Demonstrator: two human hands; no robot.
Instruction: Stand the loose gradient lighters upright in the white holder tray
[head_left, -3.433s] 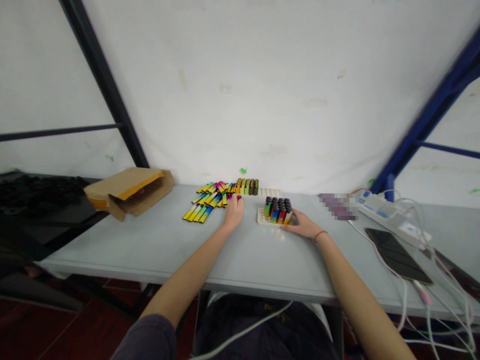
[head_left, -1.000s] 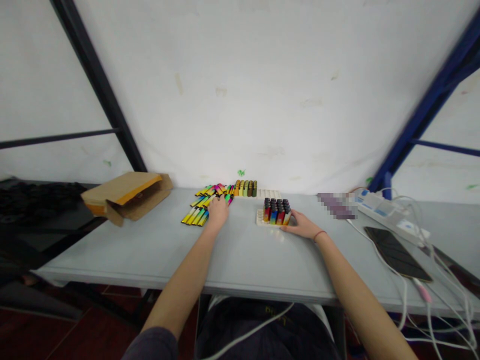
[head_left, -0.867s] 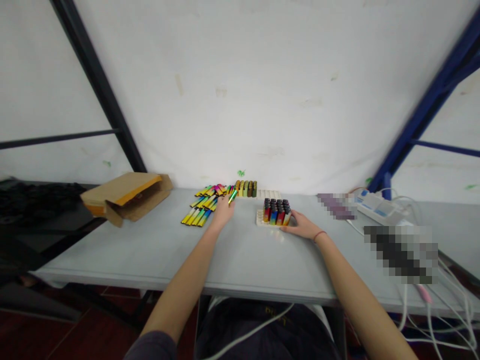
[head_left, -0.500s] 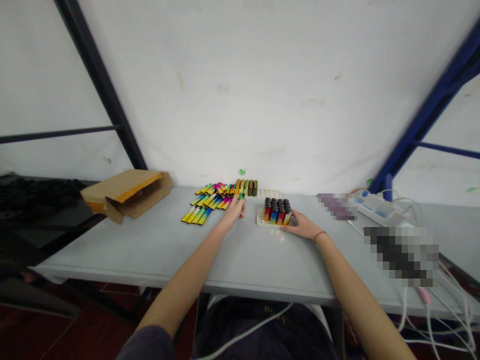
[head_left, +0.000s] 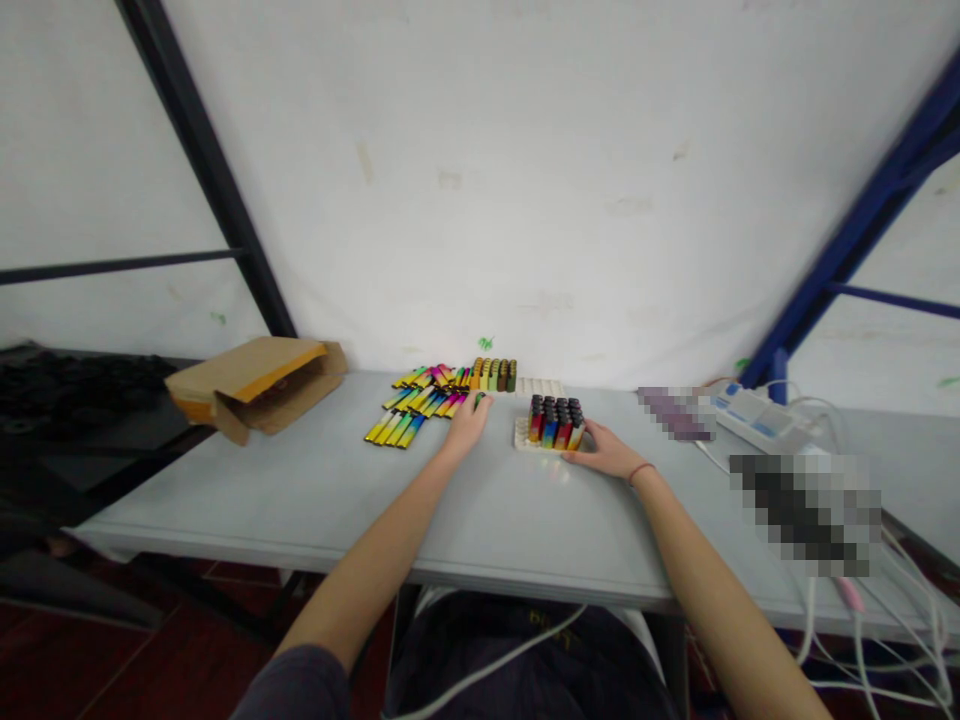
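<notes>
My left hand (head_left: 468,424) is closed around a small green lighter (head_left: 478,399), mostly hidden by the fingers. It is beside several flat-lying multicoloured lighters (head_left: 397,430) in yellow, blue and pink. Behind it stands a block of upright yellow-to-olive lighters (head_left: 493,376). My right hand (head_left: 606,452) grips the right end of a white holed tray (head_left: 523,436), its thumb along the front edge. Rows of black-topped lighters (head_left: 555,424) in red, blue and other colours stand in that tray. Holes at its left end hold nothing.
A second white tray (head_left: 541,386) lies near the wall. An open cardboard box (head_left: 255,385) rests at the left of the grey table (head_left: 495,530). At the right are a power strip (head_left: 757,418), blurred-out items and white cables (head_left: 862,640).
My left hand has turned and shifted slightly left, so less of the green lighter shows. My right hand stays on the tray.
</notes>
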